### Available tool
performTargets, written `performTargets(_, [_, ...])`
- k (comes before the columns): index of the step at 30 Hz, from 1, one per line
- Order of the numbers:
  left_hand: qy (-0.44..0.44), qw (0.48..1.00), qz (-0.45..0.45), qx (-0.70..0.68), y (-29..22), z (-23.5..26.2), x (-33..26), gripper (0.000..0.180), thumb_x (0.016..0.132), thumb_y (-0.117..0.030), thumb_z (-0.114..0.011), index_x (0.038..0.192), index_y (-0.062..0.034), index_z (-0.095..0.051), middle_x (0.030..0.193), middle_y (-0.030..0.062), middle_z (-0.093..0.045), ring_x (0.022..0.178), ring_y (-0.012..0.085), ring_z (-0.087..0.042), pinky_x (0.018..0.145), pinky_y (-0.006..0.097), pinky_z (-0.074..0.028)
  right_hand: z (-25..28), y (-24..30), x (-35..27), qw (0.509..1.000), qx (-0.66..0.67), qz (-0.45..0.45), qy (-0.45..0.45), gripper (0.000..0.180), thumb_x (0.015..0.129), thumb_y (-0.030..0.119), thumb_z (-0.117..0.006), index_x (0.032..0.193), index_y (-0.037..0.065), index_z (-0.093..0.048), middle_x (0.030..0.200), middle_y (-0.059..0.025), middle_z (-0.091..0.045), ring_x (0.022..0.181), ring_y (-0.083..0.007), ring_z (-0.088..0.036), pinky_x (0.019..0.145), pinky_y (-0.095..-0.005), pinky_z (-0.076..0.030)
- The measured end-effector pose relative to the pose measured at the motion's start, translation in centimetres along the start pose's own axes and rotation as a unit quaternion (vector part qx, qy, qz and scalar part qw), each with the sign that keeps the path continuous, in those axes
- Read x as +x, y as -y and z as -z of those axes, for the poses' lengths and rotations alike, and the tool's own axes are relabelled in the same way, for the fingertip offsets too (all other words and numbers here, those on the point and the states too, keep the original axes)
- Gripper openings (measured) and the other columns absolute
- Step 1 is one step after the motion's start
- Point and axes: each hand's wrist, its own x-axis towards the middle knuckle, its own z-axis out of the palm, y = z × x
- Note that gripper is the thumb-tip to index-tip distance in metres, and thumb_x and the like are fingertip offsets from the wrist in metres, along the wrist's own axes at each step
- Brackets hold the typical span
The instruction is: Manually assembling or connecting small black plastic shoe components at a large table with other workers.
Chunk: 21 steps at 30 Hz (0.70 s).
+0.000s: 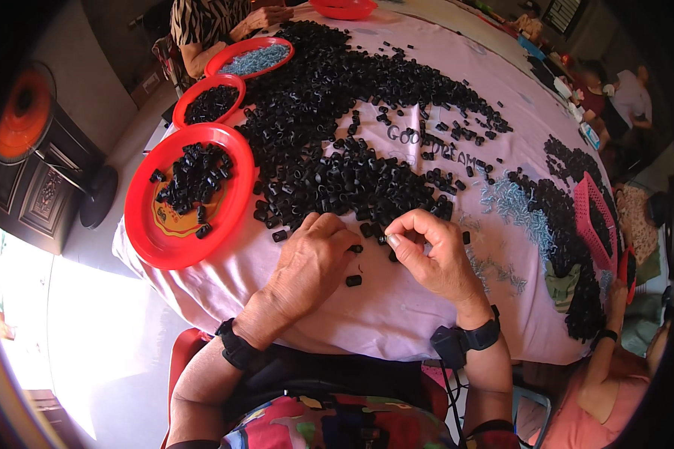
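My left hand [311, 254] is closed, its fingertips on a small black cylindrical part [356, 248] just above the cloth. To its right, my right hand [436, 254] pinches a tiny pale piece [384, 239] between thumb and forefinger; its exact kind is too small to tell. A single loose black part [353, 280] lies on the cloth below the gap between my hands. Beyond my fingers spreads a large heap of black parts [337, 179], short hollow tubes in shape.
Red plates stand at the left: the nearest plate [138, 217] and one behind it [178, 112] hold black parts, a farther one [225, 60] pale blue pieces. More blue pieces [520, 209] and a pink basket [595, 217] lie right. Other people sit around the pink-clothed table [397, 314].
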Motion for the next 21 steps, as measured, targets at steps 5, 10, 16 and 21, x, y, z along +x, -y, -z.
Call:
performTargets(5, [-0.035,0.998,0.010,-0.042,-0.1,0.7,0.0,0.022,0.082,-0.004,-0.075,0.103,-0.0041,-0.072,0.097,0.0127,-0.066,0.091,0.0331,-0.067,0.081,0.043,-0.055,-0.5,-0.4,0.0,0.999,0.000,0.044,0.010,0.004,0.092,0.005,-0.070,0.096,0.004,-0.070,0.085,-0.0009,-0.067,0.062,-0.0058,-0.052,0.055,-0.0228,-0.043])
performTargets(10, [-0.013,0.993,0.047,-0.108,-0.1,0.8,0.0,0.019,0.088,-0.009,-0.074,0.105,-0.0024,-0.071,0.094,0.0150,-0.066,0.080,0.0366,-0.068,0.072,0.042,-0.056,-0.6,-0.1,-0.1,0.999,-0.011,0.050,0.010,0.004,0.092,0.005,-0.070,0.096,0.005,-0.071,0.084,-0.0006,-0.066,0.062,-0.0058,-0.051,0.055,-0.0227,-0.043])
performTargets(16, [-0.015,0.980,0.064,-0.189,0.3,0.5,-0.3,0.030,0.091,-0.001,-0.072,0.121,-0.0033,-0.073,0.098,0.0096,-0.071,0.085,0.0190,-0.072,0.074,0.031,-0.057,-0.8,0.0,-0.1,0.999,-0.003,0.046,0.009,0.003,0.093,0.006,-0.071,0.096,0.005,-0.072,0.084,-0.0006,-0.066,0.062,-0.0053,-0.052,0.055,-0.0227,-0.043])
performTargets(21, [0.032,0.911,0.139,-0.387,0.6,0.3,-0.5,0.031,0.097,-0.003,-0.067,0.128,-0.0005,-0.070,0.094,0.0055,-0.070,0.085,0.0119,-0.068,0.076,0.030,-0.056,-1.2,0.1,-0.2,0.999,0.006,0.052,0.006,0.004,0.094,0.008,-0.072,0.097,0.005,-0.072,0.084,-0.0002,-0.066,0.063,-0.0048,-0.052,0.055,-0.0227,-0.043])
